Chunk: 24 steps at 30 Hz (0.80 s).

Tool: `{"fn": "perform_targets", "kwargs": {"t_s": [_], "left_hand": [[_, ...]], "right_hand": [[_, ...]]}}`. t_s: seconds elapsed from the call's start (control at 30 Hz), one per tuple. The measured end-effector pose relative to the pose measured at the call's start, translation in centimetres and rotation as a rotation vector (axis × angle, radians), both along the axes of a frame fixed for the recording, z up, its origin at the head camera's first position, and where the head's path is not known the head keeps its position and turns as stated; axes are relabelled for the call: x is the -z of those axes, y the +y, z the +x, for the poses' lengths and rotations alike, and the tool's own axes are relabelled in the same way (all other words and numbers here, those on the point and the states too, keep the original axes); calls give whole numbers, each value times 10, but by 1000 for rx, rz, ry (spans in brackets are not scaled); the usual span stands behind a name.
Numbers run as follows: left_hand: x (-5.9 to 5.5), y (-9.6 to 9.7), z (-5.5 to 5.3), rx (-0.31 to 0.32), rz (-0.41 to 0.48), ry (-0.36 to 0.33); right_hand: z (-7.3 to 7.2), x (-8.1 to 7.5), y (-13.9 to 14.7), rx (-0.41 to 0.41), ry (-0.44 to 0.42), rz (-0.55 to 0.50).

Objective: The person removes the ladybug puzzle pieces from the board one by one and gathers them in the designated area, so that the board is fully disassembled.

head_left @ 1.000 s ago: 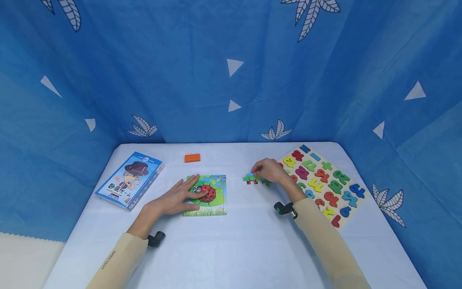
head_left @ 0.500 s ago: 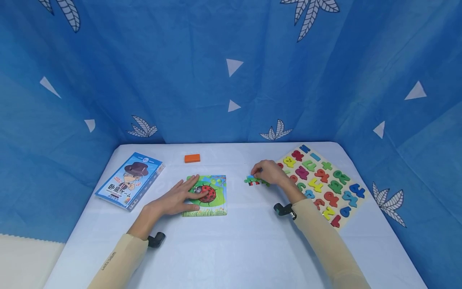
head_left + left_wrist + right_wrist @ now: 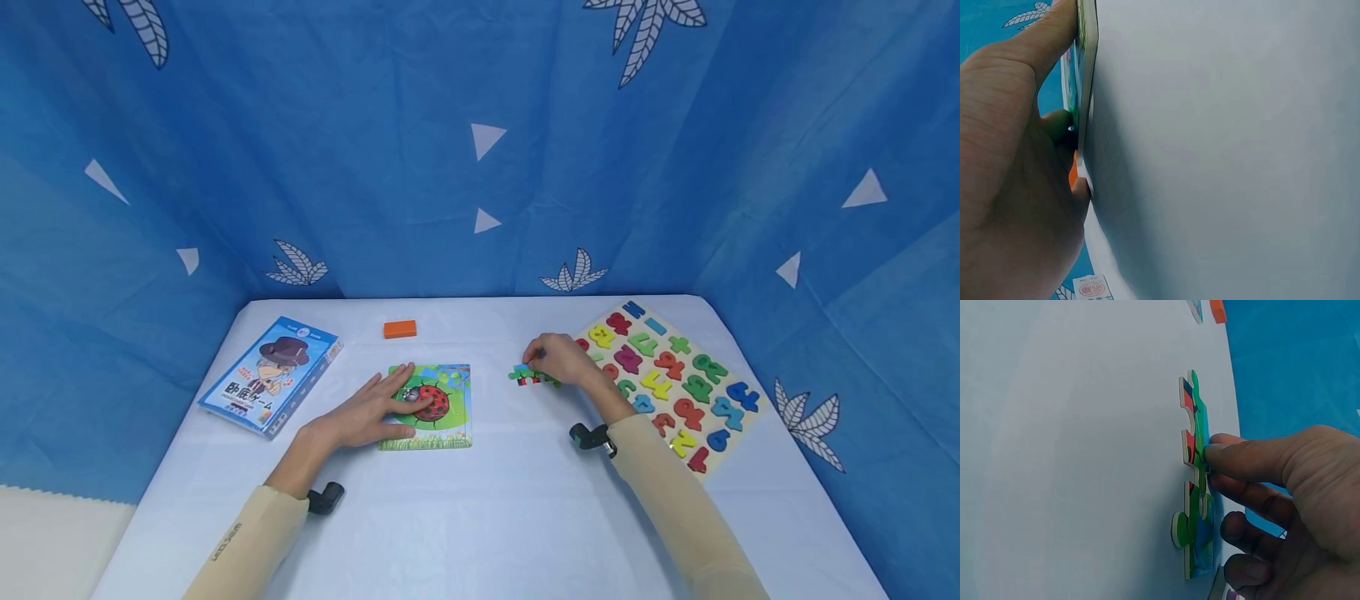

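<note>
My left hand (image 3: 365,412) lies with fingers spread on a square ladybug puzzle (image 3: 456,390); the left wrist view shows the puzzle edge-on (image 3: 1089,69) beside the thumb. To the right, my right hand (image 3: 562,357) pinches a green, blue and red jigsaw piece (image 3: 1199,434) at its far edge between thumb and index finger. The piece sits flat or nearly so on the table. Against its right side is a second jigsaw piece (image 3: 1202,540), green and blue; whether the two interlock I cannot tell. In the head view the right hand partly covers both pieces.
A wooden board of colourful letters and numbers (image 3: 678,392) lies right of the right hand, partly under its forearm. A blue boxed game (image 3: 272,375) stands left of the left hand. Near the back edge is an orange block (image 3: 400,329). Blue cloth surrounds the white table (image 3: 480,517).
The right hand has shifted the pinched jigsaw piece slightly right and toward the front, up against the second piece. In the last half second little has moved. The left hand stays on the ladybug puzzle.
</note>
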<state>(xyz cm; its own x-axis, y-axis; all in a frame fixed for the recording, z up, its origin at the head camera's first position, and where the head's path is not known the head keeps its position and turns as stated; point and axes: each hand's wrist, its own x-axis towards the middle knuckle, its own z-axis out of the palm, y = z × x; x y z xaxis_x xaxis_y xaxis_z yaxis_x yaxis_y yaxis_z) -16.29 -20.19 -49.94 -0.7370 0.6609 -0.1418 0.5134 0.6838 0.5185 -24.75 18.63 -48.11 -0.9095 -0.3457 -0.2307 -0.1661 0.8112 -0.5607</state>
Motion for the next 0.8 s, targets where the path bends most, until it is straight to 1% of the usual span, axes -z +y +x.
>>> {"fn": "perform_targets", "kwargs": {"t_s": [0.5, 0.8], "left_hand": [[1, 1, 0, -6, -1, -4], [0, 1, 0, -15, 3, 12]], "right_hand": [[2, 1, -1, 14, 2, -4], [1, 3, 1, 9, 4, -10]]}}
